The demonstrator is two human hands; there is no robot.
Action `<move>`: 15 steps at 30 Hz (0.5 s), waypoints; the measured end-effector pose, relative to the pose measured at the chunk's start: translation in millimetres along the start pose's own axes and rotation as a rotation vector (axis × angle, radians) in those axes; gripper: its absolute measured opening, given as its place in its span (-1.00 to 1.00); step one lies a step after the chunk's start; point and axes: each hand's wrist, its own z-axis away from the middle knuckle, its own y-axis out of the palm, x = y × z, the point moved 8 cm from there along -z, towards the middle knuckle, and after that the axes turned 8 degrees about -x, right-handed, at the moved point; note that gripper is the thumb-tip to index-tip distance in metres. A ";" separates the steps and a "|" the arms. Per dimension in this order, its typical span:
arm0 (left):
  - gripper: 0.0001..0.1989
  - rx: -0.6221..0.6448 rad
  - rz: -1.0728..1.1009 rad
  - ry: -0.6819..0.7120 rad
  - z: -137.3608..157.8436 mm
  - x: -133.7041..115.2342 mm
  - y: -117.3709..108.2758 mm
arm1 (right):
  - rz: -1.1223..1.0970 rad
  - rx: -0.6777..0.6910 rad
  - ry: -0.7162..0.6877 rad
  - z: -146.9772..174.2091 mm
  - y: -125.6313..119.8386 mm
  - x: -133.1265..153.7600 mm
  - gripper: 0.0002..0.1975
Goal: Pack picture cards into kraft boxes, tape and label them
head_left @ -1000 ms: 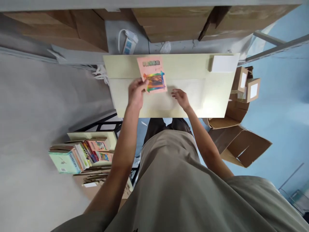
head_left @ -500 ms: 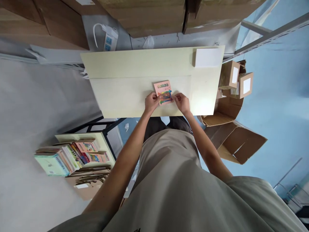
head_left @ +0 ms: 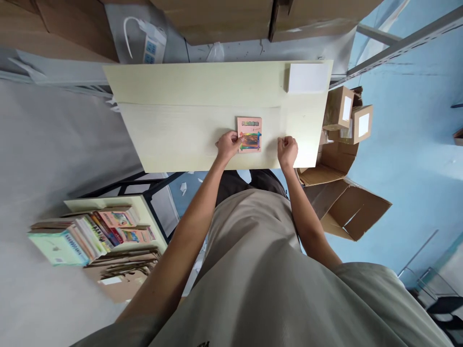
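The left hand (head_left: 227,144) had a pink book (head_left: 250,135) pinched by its edge on the counter (head_left: 188,79). Right hand (head_left: 288,150) was kinda bunched, fingertips together, white rectangular thing (head_left: 308,78) beyond it.

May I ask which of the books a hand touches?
The pink book touched by the left hand; the other books sit, untouched, at the picture's lower left.

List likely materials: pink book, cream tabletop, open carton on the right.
Pink book: probably paper, cover with colourful print; gloss unclear.
Cream tabletop: perhaps laminated board, smooth with a soft sheen.
Open carton: likely cardboard, matte brown with creased flaps.
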 end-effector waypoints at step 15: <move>-0.70 -0.210 0.371 0.004 18.1 3.9 0.6 | -0.184 0.338 -0.169 48.0 68.8 110.6 -0.68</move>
